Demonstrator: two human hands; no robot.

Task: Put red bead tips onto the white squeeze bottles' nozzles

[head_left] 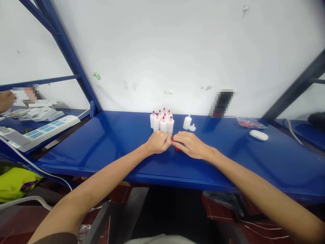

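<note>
My left hand [158,142] and my right hand [190,144] rest together on the blue table [114,142], fingers curled and meeting over small red pieces [177,148] that look like caps. What exactly each hand pinches is too small to make out. Just behind my hands stands a tight cluster of several small white bottles with red caps [162,122]. To its right stands one white bottle without a cap [187,122], with a small white piece [192,127] lying beside it.
A clear bag with red pieces [250,123] and a white oval case [258,135] lie at the right. A white power strip [38,130] and boxes [42,112] sit on the left bench, where another person's hand [6,100] shows. Blue frame struts rise on both sides.
</note>
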